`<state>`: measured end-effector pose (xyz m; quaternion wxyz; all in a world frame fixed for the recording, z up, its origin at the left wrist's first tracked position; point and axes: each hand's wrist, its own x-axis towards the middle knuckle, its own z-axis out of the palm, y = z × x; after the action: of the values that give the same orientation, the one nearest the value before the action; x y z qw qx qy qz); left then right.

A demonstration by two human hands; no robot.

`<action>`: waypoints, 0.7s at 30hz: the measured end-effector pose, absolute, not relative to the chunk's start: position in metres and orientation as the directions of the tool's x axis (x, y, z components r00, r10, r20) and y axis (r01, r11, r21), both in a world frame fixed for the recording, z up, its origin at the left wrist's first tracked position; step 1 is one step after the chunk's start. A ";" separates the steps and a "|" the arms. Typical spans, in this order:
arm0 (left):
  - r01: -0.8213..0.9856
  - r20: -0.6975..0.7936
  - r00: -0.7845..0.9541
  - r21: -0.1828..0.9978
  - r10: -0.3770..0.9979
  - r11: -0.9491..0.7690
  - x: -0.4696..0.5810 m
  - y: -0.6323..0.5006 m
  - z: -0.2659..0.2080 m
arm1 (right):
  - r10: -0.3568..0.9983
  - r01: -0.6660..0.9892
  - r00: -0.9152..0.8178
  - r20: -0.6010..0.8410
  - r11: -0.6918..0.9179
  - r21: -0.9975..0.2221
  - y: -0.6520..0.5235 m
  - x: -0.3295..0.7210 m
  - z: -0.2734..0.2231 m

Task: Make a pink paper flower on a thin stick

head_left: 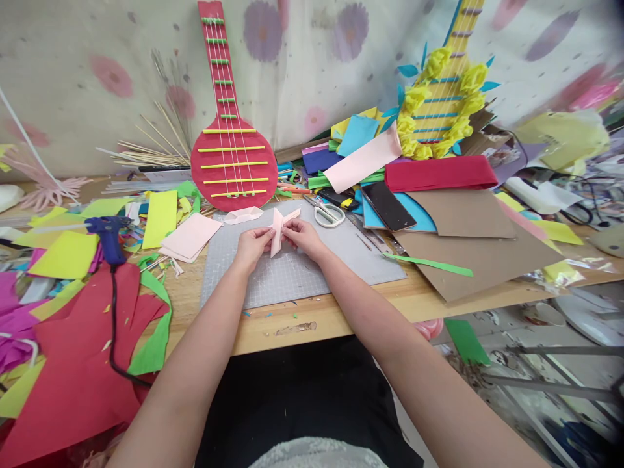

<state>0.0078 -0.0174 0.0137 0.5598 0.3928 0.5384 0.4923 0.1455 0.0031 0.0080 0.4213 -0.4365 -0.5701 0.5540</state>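
Observation:
A small folded piece of pale pink paper (pixel 277 233) is pinched between my two hands, above the grey cutting mat (pixel 263 286). My left hand (pixel 253 248) grips its left side with thumb and fingers. On the other side, my right hand (pixel 303 238) holds it by the fingertips, and one folded flap sticks out to the upper right. Just behind lies another folded pink paper piece (pixel 244 215) at the mat's far edge. Flat pink paper sheets (pixel 191 235) are stacked left of the mat. White-handled scissors (pixel 329 216) rest to the right of my right hand.
A red paper lute (pixel 234 159) leans at the back; a yellow flowered one (pixel 441 107) stands further right. To the left is a blue glue gun (pixel 108 227) with a trailing cord. A black phone (pixel 389 205) and brown cardboard (pixel 468 260) lie right.

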 end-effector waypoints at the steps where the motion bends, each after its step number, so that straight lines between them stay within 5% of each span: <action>1: -0.131 -0.214 -0.056 0.970 0.975 0.206 0.008 -0.018 0.014 | 0.964 0.031 -0.267 -0.002 0.006 -1.000 0.003 0.145 0.008; 9: -0.083 -0.193 -0.077 0.979 0.978 0.186 0.007 -0.015 0.014 | 0.970 -0.016 -0.241 -0.021 -0.025 -1.000 0.005 0.148 0.008; 16: 0.271 -0.010 0.088 0.963 0.996 -0.014 0.004 0.002 0.019 | 0.972 -0.089 -0.234 -0.032 -0.054 -0.995 0.011 0.154 0.003; 21: 0.303 -0.179 0.299 0.949 0.937 0.084 0.004 0.002 0.042 | 0.970 -0.101 -0.241 -0.020 -0.046 -0.994 0.012 0.157 0.005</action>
<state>0.0039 0.0023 0.0417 0.5302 0.6070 0.5110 0.2990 0.1569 0.0120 0.0051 0.4532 -0.4170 -0.5213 0.5908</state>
